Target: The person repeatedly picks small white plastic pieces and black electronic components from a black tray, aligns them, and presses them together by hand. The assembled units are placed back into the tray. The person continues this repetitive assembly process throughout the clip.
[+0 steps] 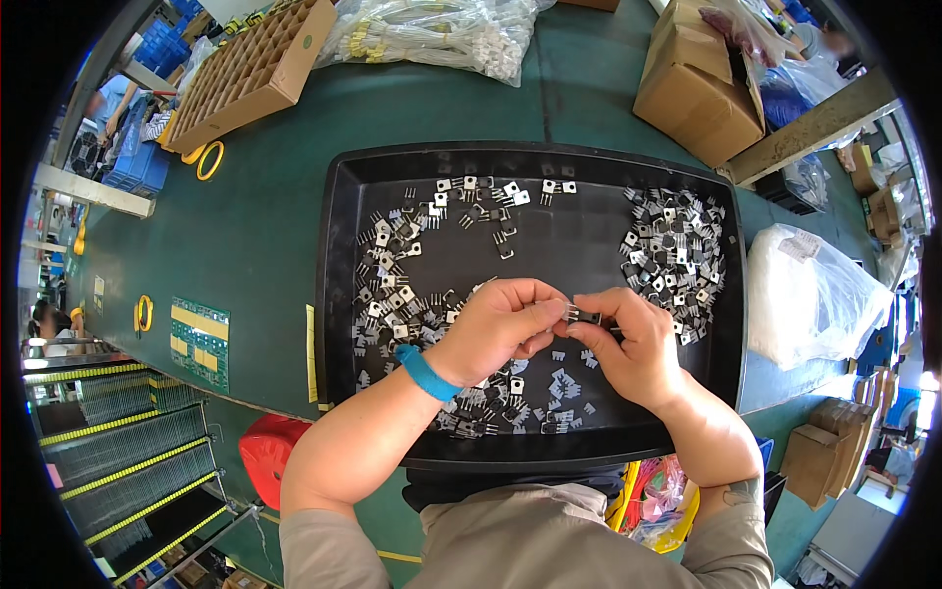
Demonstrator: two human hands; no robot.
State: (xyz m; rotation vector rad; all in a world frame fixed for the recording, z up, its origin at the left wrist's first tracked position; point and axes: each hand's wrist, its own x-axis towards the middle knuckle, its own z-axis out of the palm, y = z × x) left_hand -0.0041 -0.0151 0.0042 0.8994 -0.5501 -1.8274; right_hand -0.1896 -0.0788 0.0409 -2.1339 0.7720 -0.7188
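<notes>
Over a black tray (535, 153), my two hands meet at a black transistor (587, 317) with metal leads. My right hand (636, 351) pinches its body between thumb and fingers. The thumb and fingers of my left hand (502, 329), which wears a blue wristband (428, 373), are closed at the lead end; whatever they grip is hidden. Many similar transistors (677, 260) are heaped along the tray's right side, and more transistors (392, 260) lie along its left and far sides. Small grey-blue comb-shaped pieces (563, 385) are scattered near my wrists.
A divided cardboard box (250, 74) and a bag of white connector cables (432, 37) sit at the back. An open carton (699, 88) and a white plastic-wrapped bundle (814, 294) stand right. Left are a green circuit board (200, 344), a red stool (267, 459) and a board rack (128, 437).
</notes>
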